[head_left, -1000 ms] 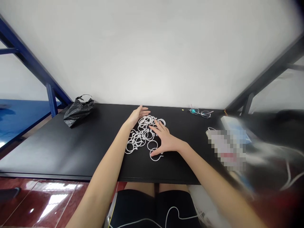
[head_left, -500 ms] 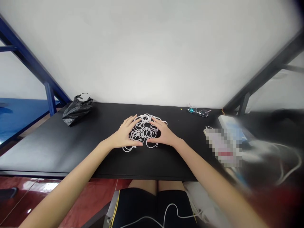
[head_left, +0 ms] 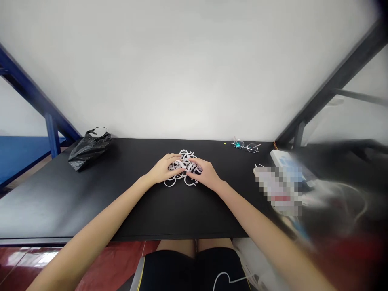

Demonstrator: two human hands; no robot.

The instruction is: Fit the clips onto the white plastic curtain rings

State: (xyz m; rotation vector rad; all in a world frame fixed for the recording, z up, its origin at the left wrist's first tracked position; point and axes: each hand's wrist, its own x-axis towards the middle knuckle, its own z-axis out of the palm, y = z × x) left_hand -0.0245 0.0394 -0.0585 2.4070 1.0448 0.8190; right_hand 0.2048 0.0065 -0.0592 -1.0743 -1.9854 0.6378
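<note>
A heap of several white plastic rings (head_left: 184, 155) lies on the black table (head_left: 91, 194) near its middle. My left hand (head_left: 163, 169) cups the heap's left side, fingers curled over the rings. My right hand (head_left: 203, 173) cups the right side, fingers bent onto the rings. Both hands press the heap together between them. Part of the heap is hidden under my fingers.
A crumpled black plastic bag (head_left: 87, 148) sits at the table's back left. A pair of glasses (head_left: 246, 146) lies at the back right. A blurred-out item (head_left: 279, 188) and white cables (head_left: 342, 190) are at the right. Blue frame bars (head_left: 50, 133) stand at left.
The rings were spread out with my hands flat and apart on them. My hands have drawn together, and the rings are now bunched into a tighter heap between them.
</note>
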